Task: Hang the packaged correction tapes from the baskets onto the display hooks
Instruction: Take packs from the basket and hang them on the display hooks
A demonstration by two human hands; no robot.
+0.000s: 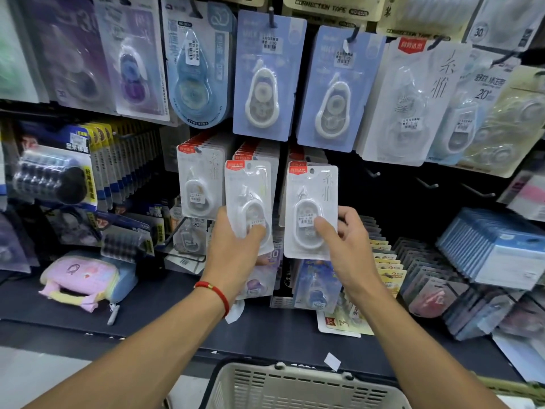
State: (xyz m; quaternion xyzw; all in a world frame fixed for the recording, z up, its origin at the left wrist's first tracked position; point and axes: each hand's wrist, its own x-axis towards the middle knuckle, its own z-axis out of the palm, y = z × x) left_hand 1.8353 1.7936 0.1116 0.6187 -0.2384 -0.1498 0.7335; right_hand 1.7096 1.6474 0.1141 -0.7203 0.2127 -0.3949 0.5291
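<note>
**Two packs raised to the hooks**

The left hand [236,246] was clamped on the lower part of one white correction-tape pack [249,202], thumb across the blister. The right hand [345,240] gripped a second white pack [312,211] the same way, held upright just beside the first. Both packs had their red-tabbed tops and hang holes level with the rows of matching packs [196,181] already hung on the middle tier. The hook tips there were hidden behind the cards.

This looked like the threading step: each hole had to be lined up with its hook end, then the pack pushed back. To the right, several bare hooks [427,183] stood out from the dark panel. The basket [295,388] sat below, at the shelf edge; its contents could not be seen.
</note>
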